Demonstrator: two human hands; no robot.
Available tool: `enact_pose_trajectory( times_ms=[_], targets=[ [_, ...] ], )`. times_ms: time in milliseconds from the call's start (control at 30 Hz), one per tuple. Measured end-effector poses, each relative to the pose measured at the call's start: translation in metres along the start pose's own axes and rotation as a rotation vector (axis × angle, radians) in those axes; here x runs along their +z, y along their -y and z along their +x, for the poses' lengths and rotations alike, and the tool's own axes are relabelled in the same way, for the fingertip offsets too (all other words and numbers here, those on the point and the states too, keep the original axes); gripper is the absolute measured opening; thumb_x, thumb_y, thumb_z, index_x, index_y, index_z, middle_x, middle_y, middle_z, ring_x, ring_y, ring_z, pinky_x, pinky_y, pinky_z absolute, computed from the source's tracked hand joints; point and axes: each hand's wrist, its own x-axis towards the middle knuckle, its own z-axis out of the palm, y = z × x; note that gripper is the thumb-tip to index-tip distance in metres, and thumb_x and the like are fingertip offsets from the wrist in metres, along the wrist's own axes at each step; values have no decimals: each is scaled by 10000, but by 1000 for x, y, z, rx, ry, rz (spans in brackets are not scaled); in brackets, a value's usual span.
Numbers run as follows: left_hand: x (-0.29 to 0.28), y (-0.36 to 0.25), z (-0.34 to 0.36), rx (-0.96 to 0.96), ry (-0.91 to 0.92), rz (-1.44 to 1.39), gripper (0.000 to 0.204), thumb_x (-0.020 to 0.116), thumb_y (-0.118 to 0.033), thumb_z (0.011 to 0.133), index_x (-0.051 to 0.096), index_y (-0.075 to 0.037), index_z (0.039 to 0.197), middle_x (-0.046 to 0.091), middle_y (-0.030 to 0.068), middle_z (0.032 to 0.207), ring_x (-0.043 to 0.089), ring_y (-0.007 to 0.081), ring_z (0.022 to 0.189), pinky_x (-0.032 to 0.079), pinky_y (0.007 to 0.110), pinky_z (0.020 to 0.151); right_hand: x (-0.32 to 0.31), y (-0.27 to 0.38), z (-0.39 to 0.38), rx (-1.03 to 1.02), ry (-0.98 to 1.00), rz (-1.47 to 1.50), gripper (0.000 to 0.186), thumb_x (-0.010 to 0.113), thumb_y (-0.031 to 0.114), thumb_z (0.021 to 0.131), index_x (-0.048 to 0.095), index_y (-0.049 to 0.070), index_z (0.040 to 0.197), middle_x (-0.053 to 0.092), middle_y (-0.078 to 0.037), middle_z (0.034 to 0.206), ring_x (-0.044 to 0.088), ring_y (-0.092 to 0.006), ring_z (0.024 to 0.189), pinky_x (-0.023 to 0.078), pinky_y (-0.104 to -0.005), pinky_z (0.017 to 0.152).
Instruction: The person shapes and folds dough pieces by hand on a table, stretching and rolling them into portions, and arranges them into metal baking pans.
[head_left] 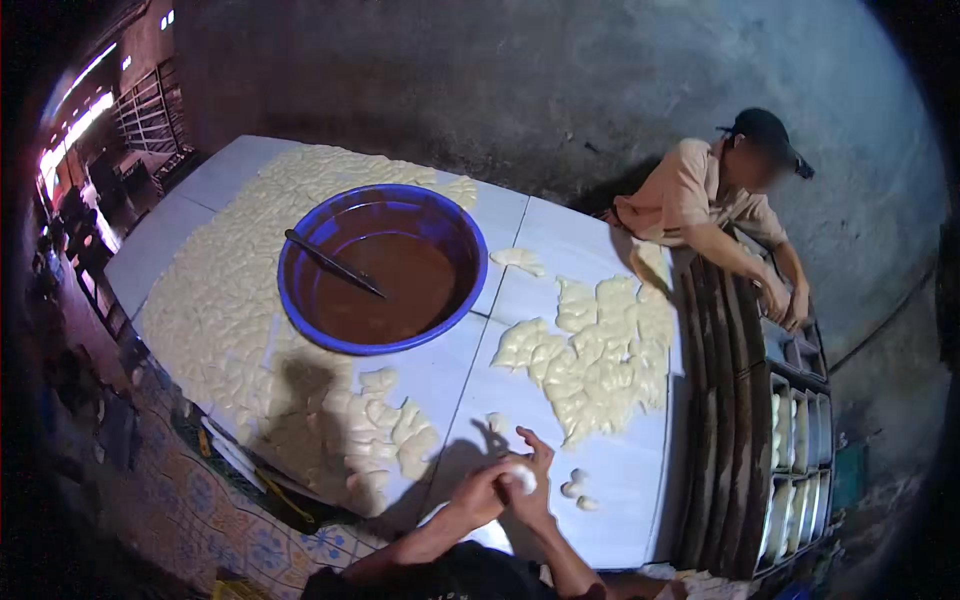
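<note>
Near the front edge of the white tiled table (610, 520), a small pale lump of dough (522, 479) is held between my two hands. My left hand (477, 498) closes against it from the left, its fingers bent. Around the other side curls my right hand (533, 497), with a finger or two sticking up. A few small dough bits (577, 489) lie to the right of my hands. Just beyond them is one more small piece (496, 422). Flattened dough pieces (600, 370) are packed together on the right half of the table.
A blue basin (470, 310) of brown liquid, with a dark stick (335, 264) leaning in it, stands on the table. Many dough pieces (210, 290) cover the left side. At right, a co-worker (690, 190) reaches into stacked trays (800, 440), beside dark upright boards (715, 400).
</note>
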Motion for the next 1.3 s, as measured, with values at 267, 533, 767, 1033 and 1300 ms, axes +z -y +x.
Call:
enact_pose_trajectory(
  times_ms=[267,533,767,1033,1300],
  targets=[
    [64,-156,47,157,471,348,902,302,-682,905,408,108,1328,579,239,1220,567,343,1120,378,476,1020,-13,0,36,254,214,769,1373,675,769,602,-241,208,1458,40,-190,1533,438,-377,1232,453,-480,927],
    [63,-299,133,320,-776,2170,819,226,-649,936,585,37,1202,583,256,1204,534,364,1166,369,407,1034,21,-28,26,239,195,888,1164,724,523,765,-106,172,1501,76,-167,1534,286,-350,1361,424,-468,988],
    [132,-236,103,90,-855,2274,740,263,-628,941,613,-11,1154,626,279,1059,575,400,1077,421,442,963,15,-34,23,257,152,863,877,640,288,898,29,190,1520,285,-146,1466,396,-287,1267,430,-421,989],
    [79,-117,42,-3,-275,1036,786,269,-620,960,528,68,1241,614,186,1144,624,242,998,469,350,911,29,-40,30,767,10,1435,395,596,229,932,524,-8,1239,605,-100,1078,586,-153,947,499,-241,770],
    [55,-43,7,294,-240,1528,506,578,-4,852,462,21,1345,593,121,1101,586,139,931,480,244,769,-3,-6,0,109,-33,-95,369,583,124,879,587,14,1231,481,-164,1177,496,-247,954,409,-336,827]
  ],
)
